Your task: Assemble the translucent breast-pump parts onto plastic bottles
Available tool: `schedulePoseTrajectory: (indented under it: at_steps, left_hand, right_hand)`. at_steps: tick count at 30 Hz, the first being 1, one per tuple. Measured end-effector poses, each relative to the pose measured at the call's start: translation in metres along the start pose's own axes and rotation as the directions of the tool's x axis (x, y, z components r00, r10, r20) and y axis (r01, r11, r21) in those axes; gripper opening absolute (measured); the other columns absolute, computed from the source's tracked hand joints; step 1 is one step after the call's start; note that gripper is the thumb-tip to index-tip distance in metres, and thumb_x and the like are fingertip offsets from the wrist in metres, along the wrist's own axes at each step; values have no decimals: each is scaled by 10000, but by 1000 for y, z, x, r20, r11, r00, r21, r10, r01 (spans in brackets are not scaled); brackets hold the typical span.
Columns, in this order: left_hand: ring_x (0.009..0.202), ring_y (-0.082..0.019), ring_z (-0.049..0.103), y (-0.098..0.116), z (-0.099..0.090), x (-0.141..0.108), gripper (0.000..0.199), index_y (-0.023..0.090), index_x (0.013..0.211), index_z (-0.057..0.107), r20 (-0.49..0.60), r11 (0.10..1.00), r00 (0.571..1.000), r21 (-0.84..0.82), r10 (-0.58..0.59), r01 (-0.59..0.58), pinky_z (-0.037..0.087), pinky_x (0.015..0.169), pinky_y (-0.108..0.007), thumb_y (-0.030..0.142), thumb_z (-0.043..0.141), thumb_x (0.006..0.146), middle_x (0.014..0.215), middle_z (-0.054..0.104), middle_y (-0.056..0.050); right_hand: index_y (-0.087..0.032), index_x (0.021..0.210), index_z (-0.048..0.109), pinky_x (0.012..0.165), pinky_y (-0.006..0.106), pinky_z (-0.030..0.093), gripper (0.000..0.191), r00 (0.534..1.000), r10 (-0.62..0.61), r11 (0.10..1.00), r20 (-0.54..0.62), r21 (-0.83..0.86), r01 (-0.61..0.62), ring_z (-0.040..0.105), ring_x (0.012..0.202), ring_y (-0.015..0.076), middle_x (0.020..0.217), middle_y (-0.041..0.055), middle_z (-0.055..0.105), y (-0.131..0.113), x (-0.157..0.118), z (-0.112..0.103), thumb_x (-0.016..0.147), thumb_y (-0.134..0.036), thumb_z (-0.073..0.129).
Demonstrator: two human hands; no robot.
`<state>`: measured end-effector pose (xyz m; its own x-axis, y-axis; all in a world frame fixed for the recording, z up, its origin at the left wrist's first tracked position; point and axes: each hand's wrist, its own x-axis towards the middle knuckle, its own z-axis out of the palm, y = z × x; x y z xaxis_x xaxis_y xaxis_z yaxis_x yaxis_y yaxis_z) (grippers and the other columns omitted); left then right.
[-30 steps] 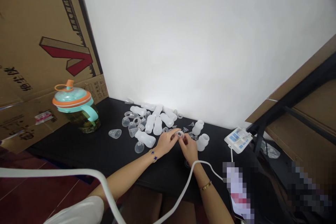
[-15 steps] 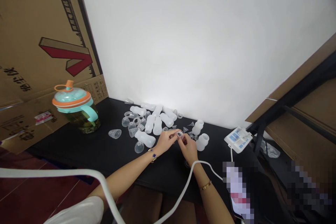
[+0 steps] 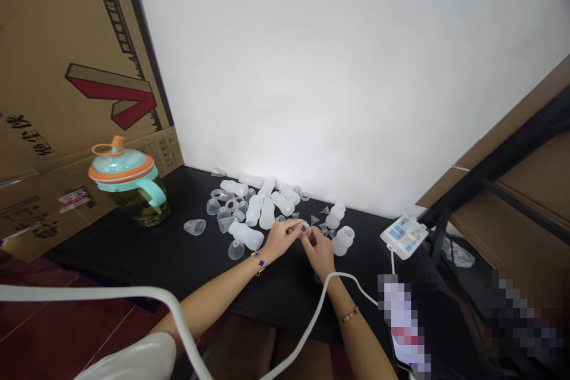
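Between the fingertips of both hands is a small clear plastic ring [image 3: 305, 228], held above the black table. My left hand [image 3: 281, 237] pinches it from the left, and my right hand [image 3: 319, 249] grips it from the right and below. Two white bottles, one [image 3: 343, 241] nearer and one [image 3: 335, 215] farther back, stand upright with open mouths to the right of my right hand. Left of my hands lies a pile of white bottles [image 3: 268, 214] on their sides. Clear domed caps [image 3: 236, 249] and small clear funnel-like pieces [image 3: 314, 220] are scattered around.
A lidded jug [image 3: 129, 181] with a turquoise handle stands at the left by a large cardboard box [image 3: 66, 71]. A white power strip [image 3: 404, 236] lies at the right. Its white cable [image 3: 312, 326] crosses in front of my arms. A phone [image 3: 405, 326] lies at the near right.
My fingers have shifted slightly around the clear ring, which is tilted a little differently. Everything on the table stays where it was.
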<state>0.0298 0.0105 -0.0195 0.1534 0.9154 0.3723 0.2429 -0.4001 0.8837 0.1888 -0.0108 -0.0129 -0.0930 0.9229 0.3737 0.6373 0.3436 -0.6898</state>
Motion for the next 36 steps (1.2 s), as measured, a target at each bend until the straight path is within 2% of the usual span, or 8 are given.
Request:
schedulePoseTrajectory:
  at_steps: [5,11,15,20,27,32,36]
  left_hand:
    - [524,-143,611,-2,1,1,406,143,1131,767,-5,998,1000,-51,-30,29,458,550,-255,425,553,931,811,768,-71]
    - [504,-140,590,-1,1,1,395,154,1129,769,-6,999,999,-12,-37,37,449,544,-253,418,549,934,724,744,-51]
    - [542,-140,589,2,2,-1,386,154,1135,755,-17,1000,1000,-6,-9,9,444,556,-248,411,542,942,743,737,-49]
    - [524,-113,495,2,4,-2,361,162,1182,725,-28,997,999,60,41,-39,386,535,-231,347,568,914,731,708,-28]
    - [489,-100,425,5,3,-2,368,155,1200,720,-6,998,999,51,41,-40,351,523,-223,294,571,894,602,616,10]
    - [494,-99,447,4,3,-1,360,157,1182,729,-2,999,1000,28,32,-31,361,517,-220,287,589,877,656,661,-8]
    - [518,-123,540,0,3,0,371,154,1187,734,16,1000,1000,-28,4,-4,416,535,-236,316,591,885,700,707,-35]
  right_hand:
    - [-221,747,534,541,245,337,302,1000,10,1000,4,1,-10,527,529,152,581,-27,573,1,0,0,938,-454,511]
    - [-224,746,557,548,260,363,333,999,32,999,10,-1,-32,544,542,164,592,-12,594,0,0,0,937,-489,492]
    - [-220,795,587,570,269,390,326,999,51,999,-15,8,-51,579,580,178,635,3,631,-2,0,0,942,-493,487]
    - [-214,874,606,581,269,402,310,997,70,997,-34,27,-69,599,609,182,706,13,664,-3,0,-1,943,-496,500]
    - [-213,886,611,576,270,411,289,998,61,998,-32,34,-60,604,606,184,709,14,672,-3,0,-1,937,-476,504]
    - [-219,892,609,589,269,413,269,998,62,998,-31,28,-61,606,617,184,715,10,673,-1,0,0,934,-465,510]
    - [-219,887,604,591,272,408,278,998,52,998,-26,26,-52,604,611,185,700,6,666,1,0,1,941,-474,507]
